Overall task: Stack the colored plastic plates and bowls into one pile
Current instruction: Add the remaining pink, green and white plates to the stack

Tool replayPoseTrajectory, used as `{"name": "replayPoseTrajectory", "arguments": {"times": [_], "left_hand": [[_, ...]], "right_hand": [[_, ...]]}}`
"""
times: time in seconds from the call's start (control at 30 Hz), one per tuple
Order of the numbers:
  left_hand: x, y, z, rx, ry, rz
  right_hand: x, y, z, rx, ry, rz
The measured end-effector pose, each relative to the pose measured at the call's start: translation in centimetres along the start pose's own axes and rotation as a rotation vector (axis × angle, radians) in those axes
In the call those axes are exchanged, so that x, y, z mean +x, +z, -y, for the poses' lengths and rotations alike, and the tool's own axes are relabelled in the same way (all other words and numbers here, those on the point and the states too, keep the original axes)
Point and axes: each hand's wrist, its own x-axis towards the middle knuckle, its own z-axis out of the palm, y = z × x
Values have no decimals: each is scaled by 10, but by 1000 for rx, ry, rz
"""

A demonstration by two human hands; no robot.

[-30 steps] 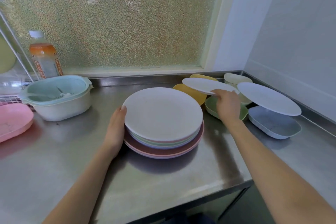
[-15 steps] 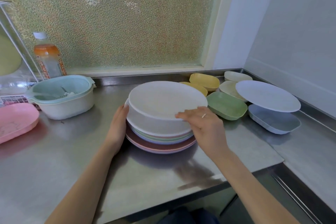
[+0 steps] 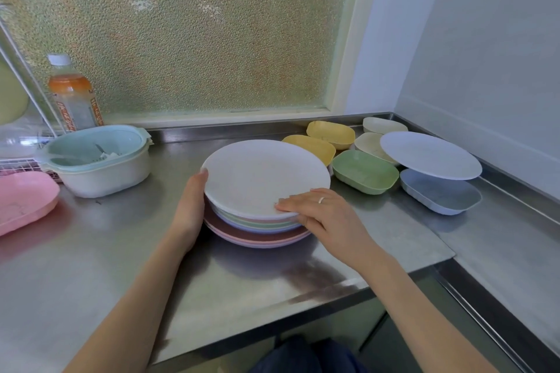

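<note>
— How was the pile (image 3: 257,221) placed?

— It was set near the middle of the steel counter (image 3: 91,251), a little toward its front edge. A white plate (image 3: 263,175) was seen on top, sitting slightly tilted on the coloured plates below it, with wider pink and brownish ones at the bottom.

— And the hands?

— The left hand (image 3: 191,206) was laid flat against the pile's left side, fingers straight, fingertips reaching the white plate's rim. The right hand (image 3: 324,215) was rested on the near right rim of that plate, fingers stretched over the top, the thumb tucked under the edge. A ring (image 3: 321,200) was worn on one finger.

— What was left unstacked?

— Toward the counter's back right corner, two yellow bowls (image 3: 330,133), two cream bowls (image 3: 381,124), a green bowl (image 3: 365,171) and a blue bowl (image 3: 439,195) were grouped. A pale blue plate (image 3: 430,154) was perched across the blue bowl and a cream one.

— Anything at the left?

— A mint strainer bowl (image 3: 97,157) was placed near the back edge, a capped bottle (image 3: 71,94) behind it, and a pink dish (image 3: 24,200) at the left edge.
</note>
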Motion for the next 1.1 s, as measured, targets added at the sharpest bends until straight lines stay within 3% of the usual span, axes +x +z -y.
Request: {"name": "replayPoseTrajectory", "arguments": {"times": [0.13,0.23,0.33,0.4,0.47,0.53,0.67,0.87,1.0,1.1], "left_hand": [[-2,3,-13,112,82,-88],[-4,14,-28,252,116,-82],[5,22,-43,543,86,-113],[16,31,-53,921,115,-139],[24,54,-63,1122,218,-130],[26,93,-72,1223,339,-38],[29,192,-69,1404,475,367],[34,294,-47,1322,544,648],[41,312,-26,1106,383,678],[43,311,-28,824,216,580]], "right_hand": [[-2,-6,6,86,45,42],[-2,-23,-5,201,139,-148],[-2,-39,-59,-16,343,-341],[-1,-46,-101,-204,541,-315],[0,-49,-135,-320,720,-230],[1,-50,-158,-397,817,-157],[7,-54,-183,-472,919,-108],[4,-58,-195,-549,925,-89],[1,-58,-201,-638,847,-201],[-7,-65,-199,-663,710,-408]]}}
